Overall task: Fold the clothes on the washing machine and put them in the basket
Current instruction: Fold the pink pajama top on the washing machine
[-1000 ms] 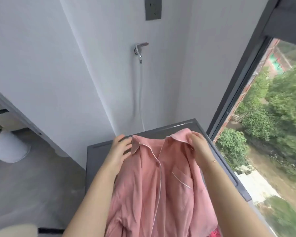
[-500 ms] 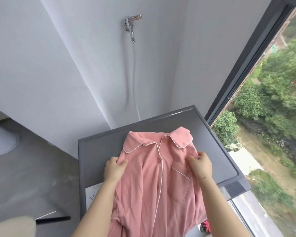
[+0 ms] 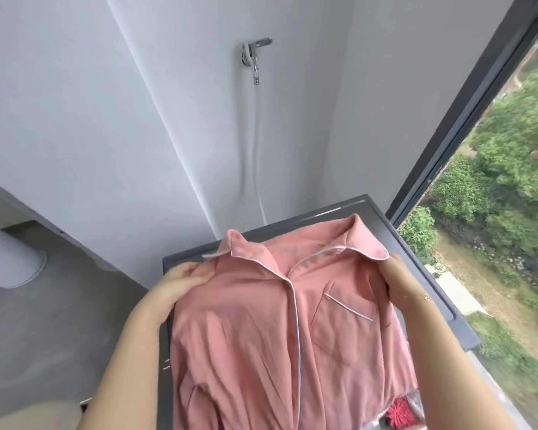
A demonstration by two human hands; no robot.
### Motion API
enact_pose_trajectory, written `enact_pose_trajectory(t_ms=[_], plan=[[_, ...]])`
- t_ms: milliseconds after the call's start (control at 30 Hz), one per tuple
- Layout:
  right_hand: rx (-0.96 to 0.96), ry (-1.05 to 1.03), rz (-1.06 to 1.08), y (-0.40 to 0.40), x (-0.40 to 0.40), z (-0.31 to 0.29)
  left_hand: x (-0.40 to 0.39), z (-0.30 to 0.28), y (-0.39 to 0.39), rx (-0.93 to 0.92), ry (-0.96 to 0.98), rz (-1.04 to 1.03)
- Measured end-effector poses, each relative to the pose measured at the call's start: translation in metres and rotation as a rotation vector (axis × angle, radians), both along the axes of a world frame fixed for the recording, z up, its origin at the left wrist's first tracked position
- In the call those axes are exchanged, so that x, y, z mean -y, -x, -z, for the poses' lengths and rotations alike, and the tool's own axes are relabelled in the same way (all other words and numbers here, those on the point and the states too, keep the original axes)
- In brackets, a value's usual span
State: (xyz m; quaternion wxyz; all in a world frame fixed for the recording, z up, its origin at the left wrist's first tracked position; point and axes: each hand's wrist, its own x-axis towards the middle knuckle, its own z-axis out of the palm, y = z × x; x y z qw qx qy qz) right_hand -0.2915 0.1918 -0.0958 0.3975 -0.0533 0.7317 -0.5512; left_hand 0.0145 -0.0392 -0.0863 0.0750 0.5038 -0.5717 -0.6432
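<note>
Both the left hand (image 3: 180, 283) and right hand (image 3: 398, 280) grip the shoulders of the unfolded pink pajama shirt (image 3: 292, 336) spread on the washing machine (image 3: 423, 259); folding seemingly barely begun, basket unseen.

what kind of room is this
Likely a laundry nook or enclosed balcony: a grey washing machine stands below a wall tap with a hose, beside a large window overlooking trees.
</note>
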Motion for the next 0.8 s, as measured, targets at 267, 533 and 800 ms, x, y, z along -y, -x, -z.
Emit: enact_pose_trajectory(t_ms=[267,533,800], plan=[[-0.131,-0.356,-0.384,-0.033,0.013,0.029,-0.025,0.045,0.027,0.055,-0.186,-0.030],[0.082,0.190,0.109,-0.017,0.011,-0.027,-0.040,-0.021,0.118,-0.205,0.021,0.021],[-0.146,0.505,0.387,0.052,-0.007,-0.109,-0.086,-0.108,0.269,-0.420,0.153,0.171]])
